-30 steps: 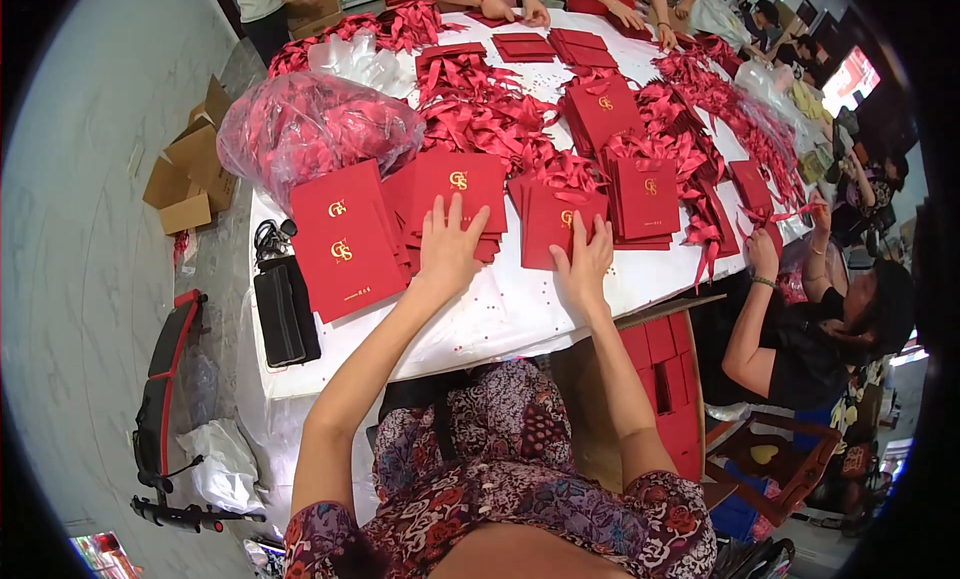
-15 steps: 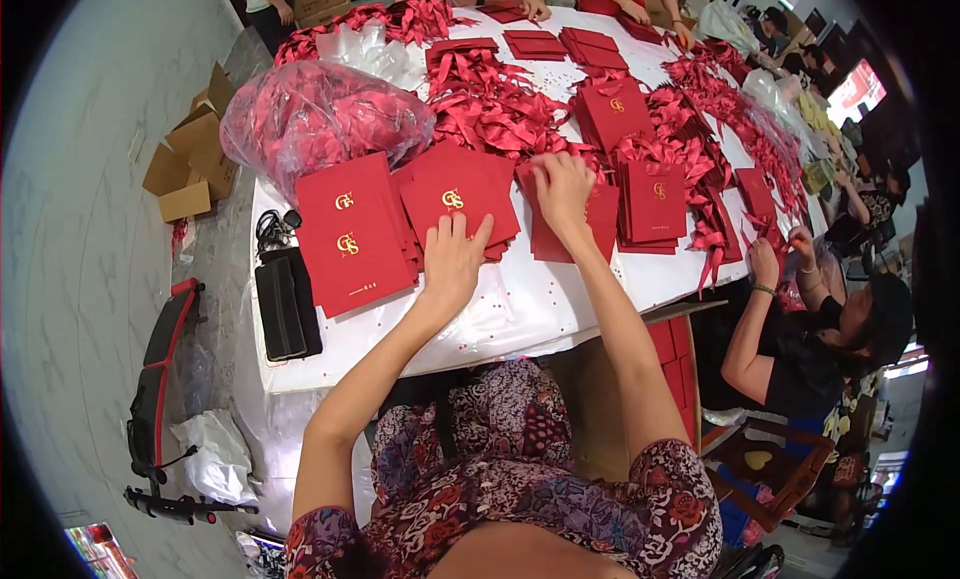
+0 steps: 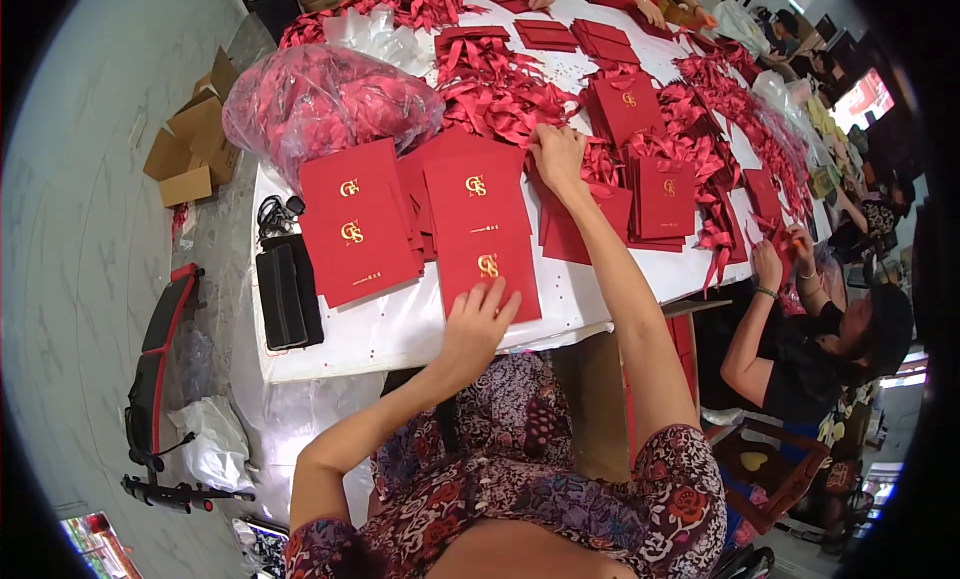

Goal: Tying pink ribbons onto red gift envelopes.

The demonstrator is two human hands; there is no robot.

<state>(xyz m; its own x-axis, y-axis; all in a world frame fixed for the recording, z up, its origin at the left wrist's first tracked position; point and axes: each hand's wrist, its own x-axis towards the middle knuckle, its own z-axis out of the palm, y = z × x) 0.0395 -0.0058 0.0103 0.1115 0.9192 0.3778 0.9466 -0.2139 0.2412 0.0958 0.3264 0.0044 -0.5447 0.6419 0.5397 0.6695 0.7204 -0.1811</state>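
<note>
Flat red paper bags with gold emblems lie in stacks along the near side of the table. My left hand (image 3: pixel 478 329) rests with fingers stretched out on the lower part of a red paper bag (image 3: pixel 490 244), which sticks out toward me from the middle stack. My right hand (image 3: pixel 560 161) is closed at the far right corner of that stack, beside the heap of red ribbons (image 3: pixel 500 104). Its fingertips are partly hidden, so what they pinch cannot be made out. Below its wrist lie more bags (image 3: pixel 590 224). Another stack of bags (image 3: pixel 360 209) stands at the left.
A clear plastic sack of red ribbon (image 3: pixel 320 104) sits at the back left. A black case (image 3: pixel 285 294) and a dark cable (image 3: pixel 275 217) lie at the table's left edge. A co-worker's hands (image 3: pixel 780 264) work at the right; others reach in from the far side.
My left hand has moved toward me, and the bag under it has come down with it. My right hand has moved up and slightly left, toward the ribbons.
</note>
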